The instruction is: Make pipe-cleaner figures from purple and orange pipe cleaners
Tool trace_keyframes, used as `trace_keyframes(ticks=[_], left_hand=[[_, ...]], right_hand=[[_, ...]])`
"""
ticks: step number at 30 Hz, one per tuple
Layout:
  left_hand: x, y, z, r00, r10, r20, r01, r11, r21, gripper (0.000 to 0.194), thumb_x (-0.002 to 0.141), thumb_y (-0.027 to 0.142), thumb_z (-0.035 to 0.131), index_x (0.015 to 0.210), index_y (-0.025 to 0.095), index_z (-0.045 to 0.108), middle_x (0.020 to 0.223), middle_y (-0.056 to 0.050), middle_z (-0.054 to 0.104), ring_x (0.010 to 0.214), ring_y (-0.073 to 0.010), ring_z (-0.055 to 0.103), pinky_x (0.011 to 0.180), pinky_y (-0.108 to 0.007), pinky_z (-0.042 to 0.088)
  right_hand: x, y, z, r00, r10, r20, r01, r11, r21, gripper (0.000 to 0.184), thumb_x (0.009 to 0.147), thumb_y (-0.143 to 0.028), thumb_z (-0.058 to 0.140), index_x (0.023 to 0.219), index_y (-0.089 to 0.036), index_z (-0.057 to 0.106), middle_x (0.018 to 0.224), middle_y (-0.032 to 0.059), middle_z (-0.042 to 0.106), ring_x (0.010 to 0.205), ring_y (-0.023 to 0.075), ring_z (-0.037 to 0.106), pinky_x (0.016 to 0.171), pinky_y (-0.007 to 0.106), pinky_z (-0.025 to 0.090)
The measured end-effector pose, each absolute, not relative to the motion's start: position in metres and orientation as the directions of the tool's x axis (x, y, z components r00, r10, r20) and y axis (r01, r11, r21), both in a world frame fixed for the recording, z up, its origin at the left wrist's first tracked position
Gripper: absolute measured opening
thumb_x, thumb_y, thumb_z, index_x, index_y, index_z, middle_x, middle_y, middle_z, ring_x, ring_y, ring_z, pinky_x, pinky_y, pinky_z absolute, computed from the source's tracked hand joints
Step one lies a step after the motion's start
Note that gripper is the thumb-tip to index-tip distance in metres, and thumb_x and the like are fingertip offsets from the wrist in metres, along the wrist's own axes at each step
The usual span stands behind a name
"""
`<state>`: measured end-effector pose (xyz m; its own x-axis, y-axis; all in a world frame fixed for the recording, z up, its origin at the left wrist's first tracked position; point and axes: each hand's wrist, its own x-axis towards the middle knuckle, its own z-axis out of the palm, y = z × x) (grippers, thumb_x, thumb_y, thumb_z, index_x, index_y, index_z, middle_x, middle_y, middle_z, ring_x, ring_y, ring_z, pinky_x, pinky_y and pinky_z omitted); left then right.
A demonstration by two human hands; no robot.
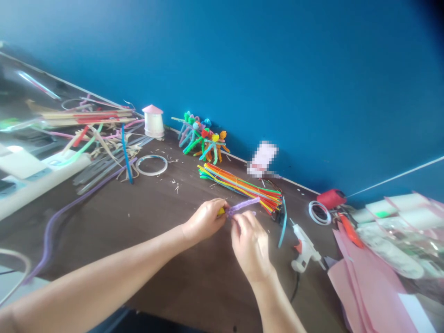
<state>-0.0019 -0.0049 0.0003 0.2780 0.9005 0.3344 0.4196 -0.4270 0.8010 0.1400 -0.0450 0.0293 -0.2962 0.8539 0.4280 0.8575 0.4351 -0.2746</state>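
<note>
My left hand (pixel 204 219) is closed on a small yellow piece (pixel 221 212) with a purple pipe cleaner (pixel 243 206) wound onto it. My right hand (pixel 250 245) pinches the same purple pipe cleaner from the near side. Both hands meet over the dark brown table (pixel 145 217), just in front of a bundle of coloured pipe cleaners (pixel 243 185). Several finished pipe-cleaner figures (pixel 204 136) stand against the blue wall behind.
A white glue gun (pixel 304 247) lies right of my hands, by a teal pipe cleaner (pixel 283 222), a tape ring (pixel 319 212) and a red spool (pixel 331 198). Pink paper (pixel 364 286) and plastic bags sit far right. Left: another tape ring (pixel 151 165), a pink-lidded cup (pixel 153 121), sticks and straws.
</note>
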Motion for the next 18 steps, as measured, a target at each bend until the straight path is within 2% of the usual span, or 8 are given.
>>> trace_keyframes(ticks=[3,5,7,9,12,14,18], left_hand=[[-0.005,-0.002,0.006,0.324,0.907,0.268,0.430,-0.393,0.813,0.016,0.064,0.011,0.049,0.076,0.017,0.059,0.069,-0.001,0.058,0.063,-0.0134,0.051,0.060,-0.022,0.037],[-0.009,0.001,0.011,0.383,0.905,0.183,0.424,-0.348,0.836,0.015,0.064,0.014,0.050,0.075,0.016,0.060,0.066,0.000,0.057,0.060,-0.0117,0.048,0.057,-0.020,0.035],[-0.013,0.003,0.016,0.469,0.879,0.091,0.400,-0.303,0.865,0.014,0.065,0.016,0.052,0.075,0.015,0.062,0.062,0.002,0.055,0.057,-0.0101,0.045,0.053,-0.019,0.033],[-0.017,0.005,0.019,0.553,0.833,0.024,0.368,-0.270,0.890,0.013,0.065,0.020,0.054,0.074,0.014,0.062,0.058,0.004,0.051,0.054,-0.0085,0.041,0.050,-0.017,0.031],[-0.022,0.007,0.019,0.648,0.761,-0.029,0.291,-0.213,0.933,0.014,0.066,0.025,0.058,0.074,0.014,0.062,0.055,0.005,0.046,0.053,-0.0074,0.037,0.048,-0.017,0.029],[-0.023,0.006,0.018,0.691,0.721,-0.046,0.205,-0.134,0.970,0.017,0.066,0.027,0.060,0.076,0.013,0.061,0.058,0.004,0.048,0.055,-0.0075,0.038,0.050,-0.017,0.030],[-0.019,0.002,0.013,0.733,0.677,-0.066,-0.003,0.100,0.995,0.021,0.065,0.029,0.064,0.076,0.012,0.056,0.060,0.004,0.048,0.055,-0.0064,0.038,0.050,-0.017,0.029]], right_hand=[[0.146,-0.041,0.036,-0.285,0.847,0.448,0.835,0.449,-0.318,0.016,0.081,-0.016,0.045,0.081,-0.019,0.061,0.080,0.0076,0.058,0.081,0.0217,0.052,0.077,0.036,0.040],[0.152,-0.036,0.038,-0.256,0.866,0.429,0.783,0.446,-0.433,0.014,0.080,-0.019,0.048,0.077,-0.019,0.062,0.079,0.0066,0.060,0.080,0.0214,0.053,0.077,0.036,0.040],[0.159,-0.031,0.038,-0.229,0.928,0.293,0.706,0.365,-0.607,0.014,0.079,-0.022,0.050,0.075,-0.018,0.063,0.073,0.0049,0.063,0.074,0.0196,0.056,0.070,0.033,0.043],[0.164,-0.027,0.039,-0.244,0.967,0.071,0.609,0.210,-0.765,0.016,0.077,-0.025,0.052,0.071,-0.017,0.065,0.064,0.0028,0.064,0.062,0.0167,0.057,0.060,0.028,0.045],[0.170,-0.024,0.038,-0.312,0.938,-0.149,0.401,-0.012,-0.916,0.014,0.071,-0.027,0.058,0.067,-0.014,0.063,0.053,-0.0002,0.060,0.049,0.0120,0.055,0.048,0.023,0.043],[0.169,-0.023,0.035,-0.335,0.916,-0.222,0.236,-0.147,-0.961,0.015,0.067,-0.029,0.063,0.068,-0.014,0.061,0.049,-0.0020,0.057,0.042,0.0094,0.051,0.041,0.020,0.039],[0.163,-0.021,0.024,-0.340,0.883,-0.325,0.009,-0.342,-0.940,0.023,0.063,-0.034,0.067,0.067,-0.015,0.055,0.041,-0.0060,0.049,0.029,0.0045,0.039,0.029,0.015,0.027]])
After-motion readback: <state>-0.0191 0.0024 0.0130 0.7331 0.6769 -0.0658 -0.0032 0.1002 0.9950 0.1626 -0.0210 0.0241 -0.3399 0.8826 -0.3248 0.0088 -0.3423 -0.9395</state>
